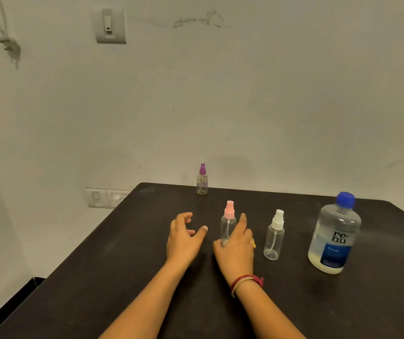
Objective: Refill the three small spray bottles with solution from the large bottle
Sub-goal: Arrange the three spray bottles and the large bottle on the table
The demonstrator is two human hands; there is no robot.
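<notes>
Right hand (236,245) closing round pink-capped spray bottle (228,222) mid-table (122,265).
Bottle standing upright, long axis vertical, nozzle pointing up; left hand (184,237) hovering beside it, fingers spread, holding nothing.

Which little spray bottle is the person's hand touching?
The pink-capped spray bottle. The right hand is around its lower part. The white-capped one and the purple-capped one stand alone, untouched.
</notes>
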